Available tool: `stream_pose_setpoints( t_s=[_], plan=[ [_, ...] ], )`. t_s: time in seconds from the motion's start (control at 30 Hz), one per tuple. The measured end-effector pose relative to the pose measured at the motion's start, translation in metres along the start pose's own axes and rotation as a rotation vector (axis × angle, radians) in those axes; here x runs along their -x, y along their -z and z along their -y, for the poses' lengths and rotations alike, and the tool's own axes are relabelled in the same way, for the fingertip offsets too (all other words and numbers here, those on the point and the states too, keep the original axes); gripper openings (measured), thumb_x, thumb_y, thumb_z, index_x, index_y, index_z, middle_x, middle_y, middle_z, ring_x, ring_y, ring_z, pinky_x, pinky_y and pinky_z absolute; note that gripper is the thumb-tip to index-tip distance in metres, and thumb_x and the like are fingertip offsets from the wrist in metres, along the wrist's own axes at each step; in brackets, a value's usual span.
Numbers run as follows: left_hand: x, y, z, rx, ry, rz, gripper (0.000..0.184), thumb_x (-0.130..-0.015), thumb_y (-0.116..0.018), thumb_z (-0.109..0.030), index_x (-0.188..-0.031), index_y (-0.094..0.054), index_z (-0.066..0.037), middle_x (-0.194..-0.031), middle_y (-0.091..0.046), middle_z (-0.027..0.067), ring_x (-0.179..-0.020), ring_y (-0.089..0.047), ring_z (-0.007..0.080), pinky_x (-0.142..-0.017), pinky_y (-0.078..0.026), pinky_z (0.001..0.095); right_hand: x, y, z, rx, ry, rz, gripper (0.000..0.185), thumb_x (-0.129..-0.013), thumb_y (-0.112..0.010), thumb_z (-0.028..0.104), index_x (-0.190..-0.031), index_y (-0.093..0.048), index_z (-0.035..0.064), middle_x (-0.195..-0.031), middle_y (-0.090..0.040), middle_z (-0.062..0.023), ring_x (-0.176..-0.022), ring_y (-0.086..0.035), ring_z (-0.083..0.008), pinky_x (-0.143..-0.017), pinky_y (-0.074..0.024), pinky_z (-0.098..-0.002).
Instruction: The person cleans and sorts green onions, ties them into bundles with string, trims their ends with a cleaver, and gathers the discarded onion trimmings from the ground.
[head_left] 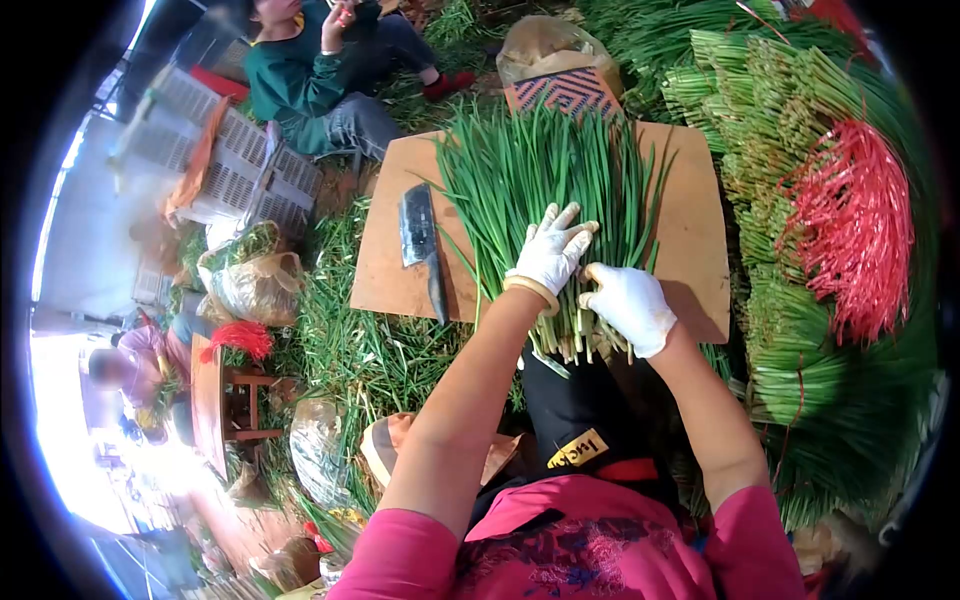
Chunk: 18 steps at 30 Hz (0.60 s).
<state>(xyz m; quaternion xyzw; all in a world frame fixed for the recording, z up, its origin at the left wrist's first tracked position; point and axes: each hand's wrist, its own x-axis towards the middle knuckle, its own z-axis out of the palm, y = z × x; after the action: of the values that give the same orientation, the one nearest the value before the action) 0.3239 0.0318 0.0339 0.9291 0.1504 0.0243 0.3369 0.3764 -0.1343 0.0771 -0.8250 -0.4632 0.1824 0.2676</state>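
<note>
A big bunch of long green leafy stalks (550,170) lies on a wooden board (700,220), leaf tips pointing away and pale cut ends toward me. My left hand (552,248), in a white glove, rests on top of the bunch with its fingers spread. Beside it my right hand (628,305), also gloved, is at the right side of the stalks near their pale ends, fingers bent; what its fingertips hold, if anything, is hidden. A cleaver (418,235) with a dark handle lies on the board left of the bunch.
Stacked green bundles (790,230) fill the right side, with red strips (855,230) on them. A person in green (295,80) sits at the upper left. Behind the board are a patterned box (565,92) and a plastic bag (555,48). White crates (240,140) stand left.
</note>
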Motion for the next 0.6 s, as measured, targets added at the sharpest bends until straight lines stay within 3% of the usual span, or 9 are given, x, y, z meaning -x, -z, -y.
stream_pose_setpoints(
  t_s=[0.07,0.2,0.43,0.5,0.6],
  plan=[
    [-0.001,-0.001,-0.002,-0.011,0.03,0.012,0.04,-0.095,-0.043,-0.04,-0.129,-0.056,-0.022,-0.15,-0.03,0.005,-0.142,-0.014,0.0315,-0.113,-0.006,0.0514,0.0,0.005,0.004,0.047,-0.026,0.032,0.028,-0.075,-0.065,0.026,-0.098,-0.064,0.0093,-0.081,-0.066,-0.0157,-0.079,-0.064,-0.0339,-0.07,-0.0487,-0.0451],
    [0.002,0.006,-0.015,-0.074,0.059,0.034,0.046,-0.088,-0.056,-0.042,-0.13,-0.054,-0.024,-0.15,-0.028,0.0061,-0.142,-0.013,0.0318,-0.113,-0.008,0.051,0.001,0.002,-0.008,0.04,0.093,0.023,0.024,-0.074,-0.065,0.015,-0.098,-0.064,0.011,-0.085,-0.067,-0.0131,-0.08,-0.064,-0.0327,-0.068,-0.0499,-0.0437],
    [0.0,0.007,-0.014,-0.149,0.057,0.069,0.055,-0.08,-0.067,-0.038,-0.131,-0.052,-0.025,-0.151,-0.026,0.0065,-0.142,-0.012,0.032,-0.114,-0.011,0.0503,-0.003,-0.014,-0.014,0.108,0.297,-0.091,0.011,-0.074,-0.064,0.013,-0.084,-0.061,0.0104,-0.075,-0.063,-0.0104,-0.074,-0.063,-0.0311,-0.063,-0.0495,-0.0432],
    [-0.001,0.007,-0.012,-0.166,0.047,0.086,0.055,-0.08,-0.068,-0.038,-0.131,-0.052,-0.025,-0.151,-0.026,0.0065,-0.142,-0.012,0.0324,-0.114,-0.011,0.0504,-0.007,-0.023,-0.021,0.132,0.462,-0.225,0.006,-0.074,-0.062,0.014,-0.079,-0.061,0.0102,-0.072,-0.061,-0.0095,-0.069,-0.062,-0.0295,-0.061,-0.0498,-0.0401],
    [-0.002,0.003,-0.009,-0.179,0.023,0.067,0.056,-0.079,-0.069,-0.038,-0.131,-0.052,-0.025,-0.151,-0.026,0.0078,-0.142,-0.013,0.0337,-0.114,-0.011,0.0508,-0.006,-0.024,-0.022,0.16,0.388,-0.196,0.009,-0.075,-0.061,0.017,-0.074,-0.059,0.008,-0.068,-0.062,-0.0127,-0.064,-0.062,-0.0311,-0.058,-0.0506,-0.0416]
  ],
)
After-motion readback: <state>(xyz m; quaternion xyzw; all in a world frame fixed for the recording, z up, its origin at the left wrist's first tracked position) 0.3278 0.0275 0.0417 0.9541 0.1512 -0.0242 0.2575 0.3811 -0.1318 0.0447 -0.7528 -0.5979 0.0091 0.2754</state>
